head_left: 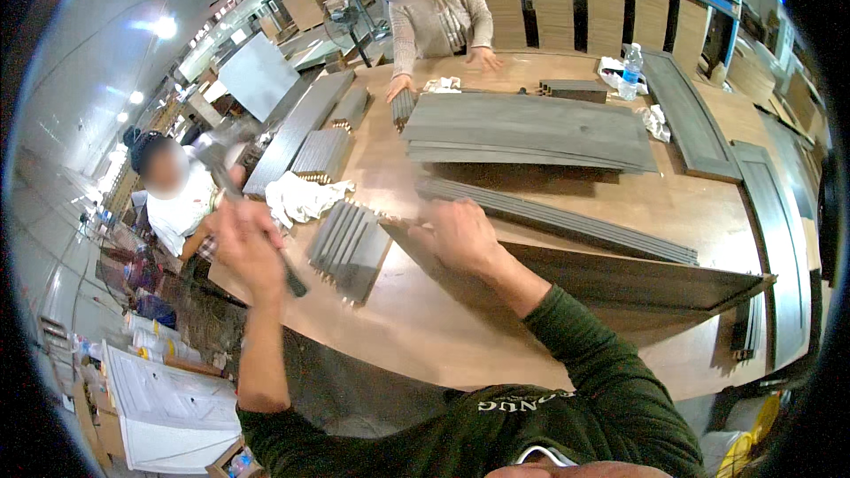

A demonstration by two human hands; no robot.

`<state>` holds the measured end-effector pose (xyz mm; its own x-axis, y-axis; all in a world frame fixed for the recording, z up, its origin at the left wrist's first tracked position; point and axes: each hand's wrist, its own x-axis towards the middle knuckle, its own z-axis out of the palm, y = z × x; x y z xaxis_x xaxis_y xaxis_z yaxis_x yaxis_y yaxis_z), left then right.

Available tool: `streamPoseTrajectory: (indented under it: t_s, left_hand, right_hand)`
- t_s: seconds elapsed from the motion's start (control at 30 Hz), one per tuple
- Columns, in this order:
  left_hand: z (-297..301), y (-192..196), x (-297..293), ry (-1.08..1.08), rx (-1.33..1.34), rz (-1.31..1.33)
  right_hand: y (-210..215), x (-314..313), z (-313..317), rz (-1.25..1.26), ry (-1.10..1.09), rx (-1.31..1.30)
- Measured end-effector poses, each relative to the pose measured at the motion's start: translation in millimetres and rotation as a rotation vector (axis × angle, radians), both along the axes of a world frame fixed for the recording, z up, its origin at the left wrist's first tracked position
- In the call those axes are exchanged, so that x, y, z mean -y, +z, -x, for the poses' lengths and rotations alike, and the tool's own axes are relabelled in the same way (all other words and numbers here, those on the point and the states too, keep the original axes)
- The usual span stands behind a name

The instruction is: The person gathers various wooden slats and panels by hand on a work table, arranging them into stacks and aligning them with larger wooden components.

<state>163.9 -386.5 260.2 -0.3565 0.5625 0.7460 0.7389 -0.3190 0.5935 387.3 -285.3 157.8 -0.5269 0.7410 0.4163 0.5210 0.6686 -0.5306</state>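
Raised at the left, my left hand (246,243) is closed round the handle of a hammer (290,276), whose head is smeared by motion. My right hand (460,235) grips the left end of a long dark wooden panel (620,276) with a raised rim. This panel stands tilted on the worktable (443,336) and stretches away to the right. Just behind it lies a row of long grey strips (567,223). Between my hands, a bundle of short grey wooden pieces (350,248) with pegs at their ends rests on the table.
Wide grey boards (531,128) are stacked mid-table. A white cloth (305,199) lies at the left, and a water bottle (630,73) stands far right near framed panels (691,115). One person (443,13) leans on the far edge; another person (177,212) is at the left.
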Motion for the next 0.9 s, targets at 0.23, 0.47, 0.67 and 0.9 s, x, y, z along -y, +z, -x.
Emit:
streamPoseTrajectory:
  t_s: [0.23,0.47,0.67,0.9]
  left_hand:
    - [-22,-17,-2,-0.037,-0.384,0.395]
    - [2,-42,-4,0.122,-0.563,0.306]
    - [-23,7,2,-0.006,-0.196,0.365]
    - [11,-77,-3,0.189,-0.892,0.598]
  right_hand:
    - [-10,-3,6,-0.01,0.029,0.026]
    - [2,-4,8,0.045,0.049,0.063]
    - [-14,-12,4,-0.029,0.009,0.032]
    - [-3,-4,17,0.026,0.039,0.017]
